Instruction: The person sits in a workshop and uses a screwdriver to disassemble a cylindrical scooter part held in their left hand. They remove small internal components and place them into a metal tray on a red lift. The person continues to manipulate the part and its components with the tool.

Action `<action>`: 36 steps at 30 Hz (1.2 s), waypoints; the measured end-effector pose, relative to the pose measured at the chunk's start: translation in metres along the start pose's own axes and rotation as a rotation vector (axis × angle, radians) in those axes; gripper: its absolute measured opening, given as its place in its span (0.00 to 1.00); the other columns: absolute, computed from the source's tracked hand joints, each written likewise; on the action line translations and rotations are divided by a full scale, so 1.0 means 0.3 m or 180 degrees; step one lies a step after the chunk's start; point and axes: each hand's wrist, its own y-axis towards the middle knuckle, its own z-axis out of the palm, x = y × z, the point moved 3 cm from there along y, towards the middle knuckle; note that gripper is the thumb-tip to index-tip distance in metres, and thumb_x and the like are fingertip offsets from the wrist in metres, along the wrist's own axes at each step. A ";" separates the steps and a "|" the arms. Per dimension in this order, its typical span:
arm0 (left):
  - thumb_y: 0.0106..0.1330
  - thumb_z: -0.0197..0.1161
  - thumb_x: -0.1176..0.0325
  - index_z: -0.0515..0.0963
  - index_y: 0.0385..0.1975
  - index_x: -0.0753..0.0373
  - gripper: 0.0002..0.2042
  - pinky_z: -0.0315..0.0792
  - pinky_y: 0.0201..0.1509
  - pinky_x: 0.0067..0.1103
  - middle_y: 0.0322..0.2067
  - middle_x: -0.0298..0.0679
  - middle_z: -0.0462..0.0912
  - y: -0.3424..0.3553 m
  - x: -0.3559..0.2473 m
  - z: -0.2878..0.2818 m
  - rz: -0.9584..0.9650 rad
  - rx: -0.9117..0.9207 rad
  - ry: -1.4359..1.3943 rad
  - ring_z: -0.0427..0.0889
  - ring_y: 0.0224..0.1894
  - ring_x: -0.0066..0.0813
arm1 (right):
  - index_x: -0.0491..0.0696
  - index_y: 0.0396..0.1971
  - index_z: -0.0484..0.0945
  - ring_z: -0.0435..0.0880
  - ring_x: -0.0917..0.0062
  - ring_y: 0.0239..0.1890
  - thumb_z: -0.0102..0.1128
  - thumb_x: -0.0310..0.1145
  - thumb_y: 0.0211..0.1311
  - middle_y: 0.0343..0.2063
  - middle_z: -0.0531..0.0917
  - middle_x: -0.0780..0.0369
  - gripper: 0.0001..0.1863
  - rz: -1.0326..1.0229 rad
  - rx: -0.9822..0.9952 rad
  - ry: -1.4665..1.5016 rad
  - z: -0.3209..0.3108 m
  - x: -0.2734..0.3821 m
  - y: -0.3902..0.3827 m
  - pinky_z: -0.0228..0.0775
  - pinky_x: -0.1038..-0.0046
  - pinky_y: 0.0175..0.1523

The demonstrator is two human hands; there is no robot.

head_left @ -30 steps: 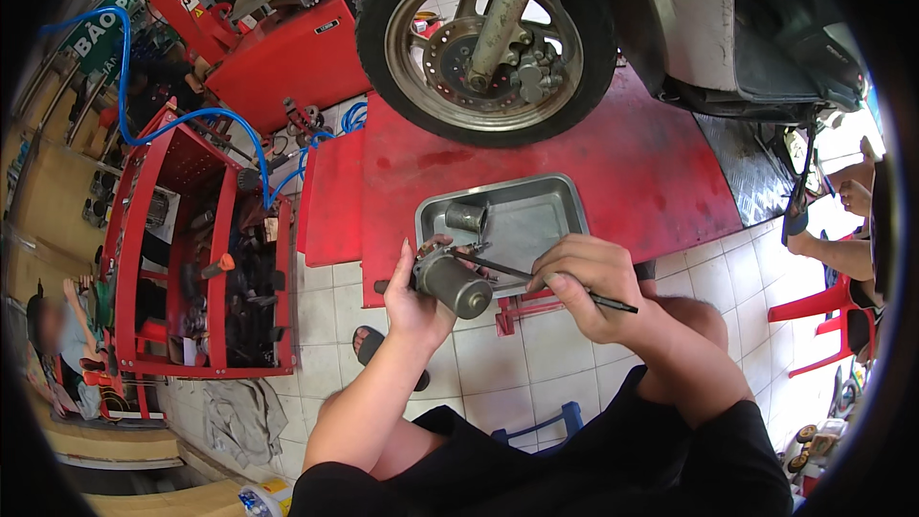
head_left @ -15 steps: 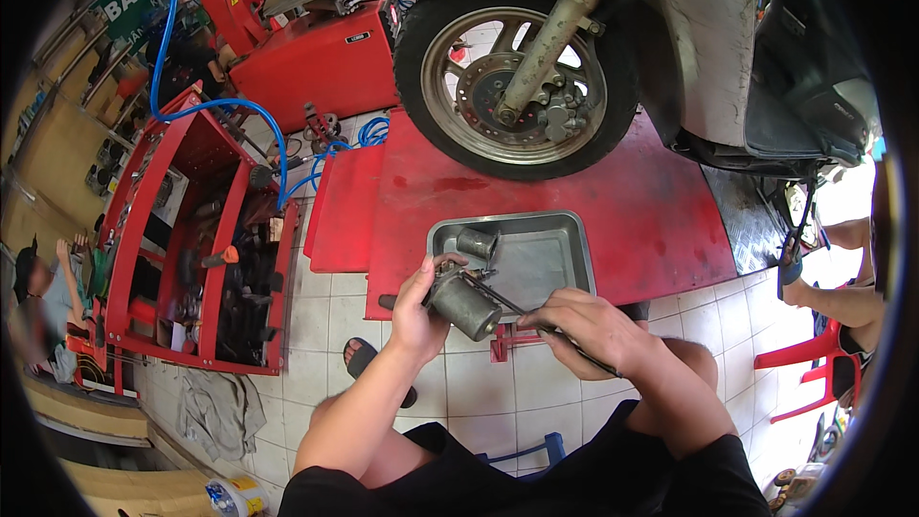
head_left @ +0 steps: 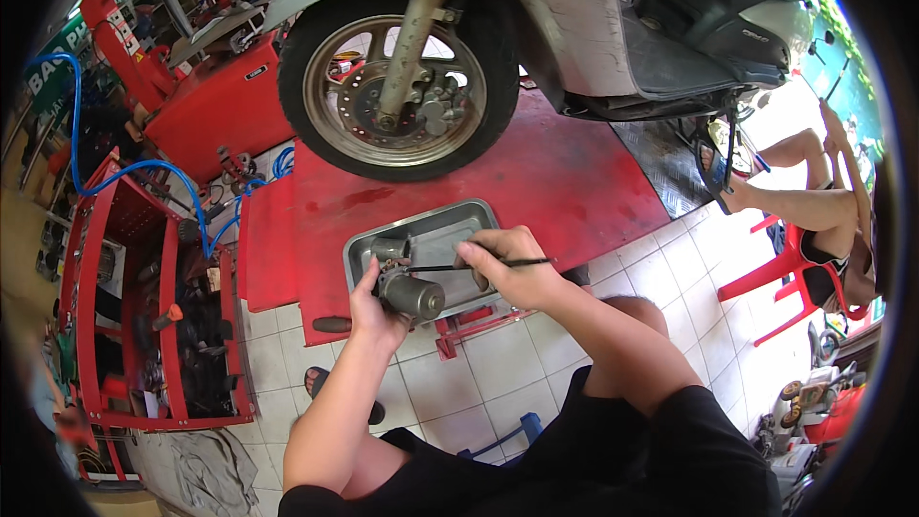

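My left hand (head_left: 375, 311) is closed round a grey cylindrical motor (head_left: 414, 298), its end cap toward me. My right hand (head_left: 507, 263) grips a thin black rod-like tool (head_left: 436, 268), whose far end reaches the motor's upper end; what the tip touches is too small to tell. Behind them a rectangular metal tray (head_left: 477, 209) sits on the red platform (head_left: 584, 172), with a hollow metal cylinder (head_left: 391, 247) inside it.
A scooter's front wheel (head_left: 397, 96) stands on the platform. A red tool cart (head_left: 96, 325) and blue hose (head_left: 134, 168) are at left. At right a seated person's legs (head_left: 785, 201) show beside a red stool (head_left: 775, 278). A blue stool (head_left: 507, 436) is below.
The whole scene has shifted left in the view and tilted slightly. My right hand has risen over the tray, and the tool now lies more nearly horizontal. My left hand still holds the motor.
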 end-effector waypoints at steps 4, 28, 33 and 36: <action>0.75 0.50 0.47 0.78 0.46 0.65 0.24 0.76 0.50 0.32 0.37 0.41 0.82 0.053 0.064 0.042 -0.0234 0.0140 0.0212 0.81 0.44 0.36 | 0.42 0.36 0.81 0.66 0.80 0.16 0.65 0.24 0.57 0.12 0.72 0.64 0.07 -0.0240 -0.0460 -0.0188 -0.050 -0.030 -0.011 0.61 0.74 0.25; 0.74 0.50 0.48 0.75 0.48 0.69 0.25 0.77 0.55 0.32 0.42 0.46 0.81 0.220 0.215 0.152 -0.0531 0.0400 0.0083 0.81 0.44 0.39 | 0.42 0.32 0.84 0.83 0.64 0.20 0.69 0.34 0.57 0.17 0.82 0.58 0.10 -0.0508 -0.0796 -0.0615 -0.168 -0.139 -0.055 0.76 0.70 0.32; 0.74 0.51 0.49 0.75 0.48 0.70 0.25 0.78 0.54 0.32 0.42 0.46 0.81 0.195 0.223 0.180 -0.0564 0.0389 -0.0020 0.81 0.44 0.39 | 0.39 0.32 0.83 0.87 0.69 0.26 0.70 0.33 0.58 0.22 0.86 0.56 0.11 0.0572 -0.0970 -0.0110 -0.184 -0.103 -0.066 0.77 0.70 0.35; 0.74 0.51 0.49 0.74 0.48 0.70 0.25 0.78 0.53 0.31 0.42 0.46 0.80 0.217 0.229 0.155 -0.0603 0.0427 -0.0007 0.81 0.44 0.39 | 0.39 0.32 0.83 0.87 0.71 0.26 0.69 0.32 0.58 0.23 0.86 0.56 0.10 0.0743 -0.0871 0.0074 -0.182 -0.097 -0.075 0.77 0.70 0.35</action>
